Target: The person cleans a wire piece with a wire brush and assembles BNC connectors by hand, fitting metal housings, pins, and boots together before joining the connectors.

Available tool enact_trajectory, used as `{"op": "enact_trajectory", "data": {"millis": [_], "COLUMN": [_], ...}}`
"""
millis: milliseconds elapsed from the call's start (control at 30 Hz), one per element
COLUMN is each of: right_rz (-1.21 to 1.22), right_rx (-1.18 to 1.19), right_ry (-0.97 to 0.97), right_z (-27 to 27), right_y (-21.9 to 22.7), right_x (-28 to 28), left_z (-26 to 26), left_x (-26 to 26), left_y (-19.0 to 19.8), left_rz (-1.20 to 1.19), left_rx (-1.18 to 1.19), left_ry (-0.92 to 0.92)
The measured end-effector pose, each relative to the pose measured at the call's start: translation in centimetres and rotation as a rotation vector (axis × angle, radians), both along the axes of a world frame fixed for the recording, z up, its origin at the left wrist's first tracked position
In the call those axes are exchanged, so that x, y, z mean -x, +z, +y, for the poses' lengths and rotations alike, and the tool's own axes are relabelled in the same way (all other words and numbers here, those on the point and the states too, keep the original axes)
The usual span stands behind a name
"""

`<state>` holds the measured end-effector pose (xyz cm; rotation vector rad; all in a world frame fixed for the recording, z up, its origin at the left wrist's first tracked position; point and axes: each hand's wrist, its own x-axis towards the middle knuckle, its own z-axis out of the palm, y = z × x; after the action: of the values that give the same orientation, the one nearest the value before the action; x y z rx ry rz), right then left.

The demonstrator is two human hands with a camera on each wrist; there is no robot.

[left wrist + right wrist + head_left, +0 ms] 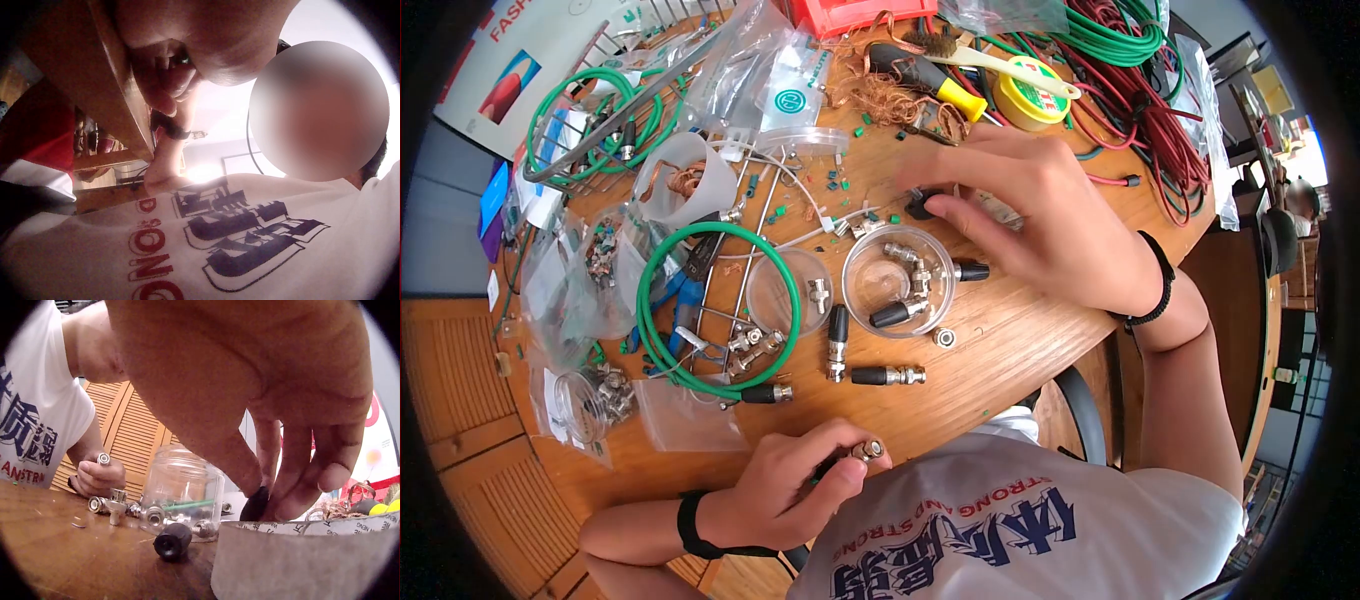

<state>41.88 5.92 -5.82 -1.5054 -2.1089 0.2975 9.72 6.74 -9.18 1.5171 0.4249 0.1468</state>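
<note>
My left hand [795, 485], low in front of the shirt, grips a metal BNC connector [867, 451] whose silver end sticks out past the thumb. A bit of green shows between those fingers in the left wrist view. Over the table, my right hand [1040, 210] pinches a black connector boot [255, 504] between thumb and fingertips. A printed, pale band [312, 532] stands close under this hand. Left of it is a clear round jar [847, 290] with several connectors inside. Two black-sleeved connectors, one upright in view [837, 345] and one sideways [888, 375], lie before the jar.
A green cable loop [643, 300] lies left of the jar, over blue-handled pliers [688, 305]. Farther back are a white cup [712, 185] with copper wire, a yellow-black screwdriver [915, 75], a yellow tin [1025, 105] and red cables [1165, 170]. Plastic bags [560, 290] crowd the left.
</note>
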Motion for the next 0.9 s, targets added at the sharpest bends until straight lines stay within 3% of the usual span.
{"op": "enact_trajectory", "data": {"millis": [467, 667, 900], "right_rz": [-0.029, 0.093, 0.053], "right_rx": [-0.044, -0.112, -0.298], "right_ry": [0.016, -0.028, 0.155], "right_z": [0.2, 0.0, 0.1], "right_y": [-0.7, 0.2, 1.6], "right_x": [-0.3, 0.5, 0.2], "left_z": [0.4, 0.2, 0.1], "left_x": [-0.1, 0.0, 0.0], "left_y": [0.7, 0.5, 0.3], "left_rz": [0.06, 0.042, 0.024], "left_rx": [0.03, 0.044, 0.064], "left_ry": [-0.038, -0.025, -0.009]}}
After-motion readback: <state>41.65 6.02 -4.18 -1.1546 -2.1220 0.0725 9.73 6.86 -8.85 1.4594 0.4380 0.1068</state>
